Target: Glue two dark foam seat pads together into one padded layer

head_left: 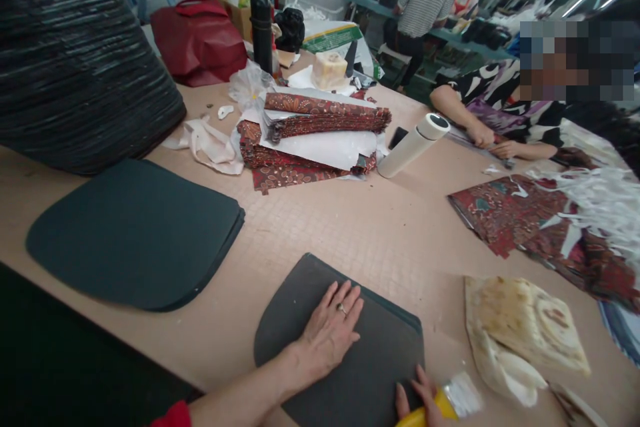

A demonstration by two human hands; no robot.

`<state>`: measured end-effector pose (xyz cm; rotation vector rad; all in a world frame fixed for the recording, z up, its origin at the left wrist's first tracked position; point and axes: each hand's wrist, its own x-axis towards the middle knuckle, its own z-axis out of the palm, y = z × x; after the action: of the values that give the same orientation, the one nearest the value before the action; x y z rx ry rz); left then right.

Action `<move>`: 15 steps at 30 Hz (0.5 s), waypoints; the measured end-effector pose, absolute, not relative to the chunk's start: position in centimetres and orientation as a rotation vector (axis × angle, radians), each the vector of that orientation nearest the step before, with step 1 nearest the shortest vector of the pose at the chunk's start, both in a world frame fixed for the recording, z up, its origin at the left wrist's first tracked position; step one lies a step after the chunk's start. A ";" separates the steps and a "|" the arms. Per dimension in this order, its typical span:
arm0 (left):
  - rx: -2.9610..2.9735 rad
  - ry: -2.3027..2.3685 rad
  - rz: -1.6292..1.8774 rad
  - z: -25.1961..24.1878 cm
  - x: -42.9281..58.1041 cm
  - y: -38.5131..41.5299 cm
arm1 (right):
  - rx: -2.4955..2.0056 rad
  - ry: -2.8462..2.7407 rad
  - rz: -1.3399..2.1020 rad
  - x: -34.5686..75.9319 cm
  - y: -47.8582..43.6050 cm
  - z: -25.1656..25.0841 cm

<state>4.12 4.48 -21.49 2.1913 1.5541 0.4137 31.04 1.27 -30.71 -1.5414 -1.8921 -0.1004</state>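
Observation:
My left hand (333,327), with a ring on one finger, lies flat on a stack of dark grey curved panels (380,353). At the bottom edge, partly out of view, my right hand (427,390) grips a paintbrush (443,405) with a yellow handle and pale bristles. Its fingers also reach the right side of the panel stack. To the left sits another stack of dark panels (135,233), rounded at one end. Right of the brush is a crusted, yellowish-white block with a cloth-like flap (525,327).
A tall pile of black pieces (75,60) stands at the left. Folded red patterned sheets (320,127) and a white flask (413,147) are mid-table. Across the table, a person's hands (487,140) work near more patterned pieces (515,213) and white strips (600,207). Scissors-like handles (575,407) show lower right.

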 end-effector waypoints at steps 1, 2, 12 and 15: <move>2.215 1.557 0.386 -21.9 3.9 4.6 | -1.531 -1.896 -0.094 31.0 1.2 -30.7; 2.240 1.560 0.367 -22.2 3.7 4.6 | -1.526 -1.895 -0.084 31.0 1.2 -30.7; 2.347 1.649 0.325 -23.7 1.3 5.2 | -1.500 -1.882 -0.197 31.2 0.6 -31.6; 2.367 1.616 0.312 -23.4 0.3 5.6 | -1.461 -1.931 -0.238 31.3 0.4 -31.6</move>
<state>0.31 5.62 -23.39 2.3674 1.6164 0.3116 31.33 0.45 -31.58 -1.4609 -1.9314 -0.2383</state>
